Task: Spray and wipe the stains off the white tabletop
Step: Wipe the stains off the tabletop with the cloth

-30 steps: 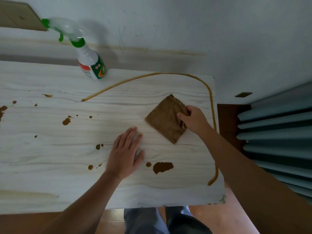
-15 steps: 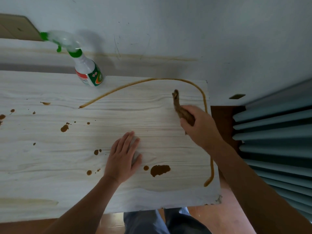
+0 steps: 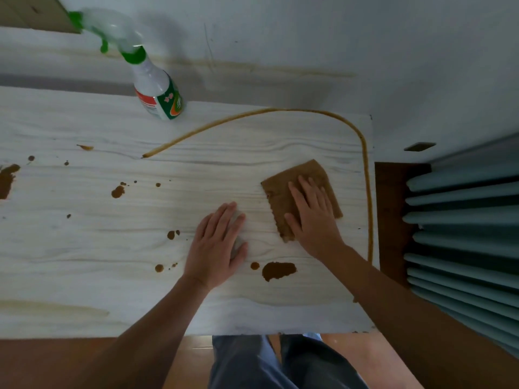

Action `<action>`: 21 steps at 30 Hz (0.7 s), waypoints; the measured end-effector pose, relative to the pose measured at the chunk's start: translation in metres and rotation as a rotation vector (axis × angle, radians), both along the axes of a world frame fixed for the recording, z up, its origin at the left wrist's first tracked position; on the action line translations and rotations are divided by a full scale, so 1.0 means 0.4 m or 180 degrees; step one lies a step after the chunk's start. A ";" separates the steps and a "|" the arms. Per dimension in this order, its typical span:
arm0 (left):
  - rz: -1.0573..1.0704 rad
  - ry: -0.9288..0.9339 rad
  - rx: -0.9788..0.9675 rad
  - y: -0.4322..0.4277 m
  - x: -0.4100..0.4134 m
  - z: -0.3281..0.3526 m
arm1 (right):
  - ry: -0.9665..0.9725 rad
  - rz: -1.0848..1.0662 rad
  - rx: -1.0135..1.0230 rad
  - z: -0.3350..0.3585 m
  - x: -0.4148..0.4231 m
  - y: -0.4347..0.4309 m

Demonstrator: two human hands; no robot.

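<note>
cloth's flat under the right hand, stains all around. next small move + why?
Probably slide the brown cloth under the right hand toward the person, onto the large brown stain. That blotch is the nearest one to the cloth, just past its near edge. The palm lies flat on the cloth, and the left hand rests flat on the tabletop beside that path, not in it.

Left hand [image 3: 217, 242] lies flat, palm down, fingers together and pointing away, thumb out to the right. Right hand [image 3: 310, 214] is spread flat too, palm down, fingers extended, just beside the left. Both bare forearms reach in from the near edge.
</note>
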State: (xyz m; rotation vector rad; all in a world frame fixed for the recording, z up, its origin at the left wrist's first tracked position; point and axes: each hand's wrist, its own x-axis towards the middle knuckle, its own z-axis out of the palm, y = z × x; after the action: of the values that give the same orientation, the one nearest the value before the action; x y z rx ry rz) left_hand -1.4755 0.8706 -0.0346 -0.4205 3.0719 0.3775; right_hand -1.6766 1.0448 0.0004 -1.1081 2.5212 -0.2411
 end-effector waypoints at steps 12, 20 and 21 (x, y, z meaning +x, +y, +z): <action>0.0070 0.0109 -0.0036 0.008 0.002 -0.008 | 0.0484 0.0476 -0.0077 -0.061 -0.139 -0.230; 0.0106 0.0258 -0.0074 0.010 0.000 -0.016 | 0.0526 0.0402 -0.0275 -0.084 -0.190 -0.486; 0.0111 0.0262 -0.0078 0.011 0.000 -0.015 | 0.0542 0.0395 -0.0299 -0.087 -0.188 -0.479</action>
State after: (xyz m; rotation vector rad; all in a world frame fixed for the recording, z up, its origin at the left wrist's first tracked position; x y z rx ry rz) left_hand -1.4755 0.8748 -0.0405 -0.4715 3.1559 0.3678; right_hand -1.7520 0.8533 -0.0345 -1.3699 2.5985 -0.2429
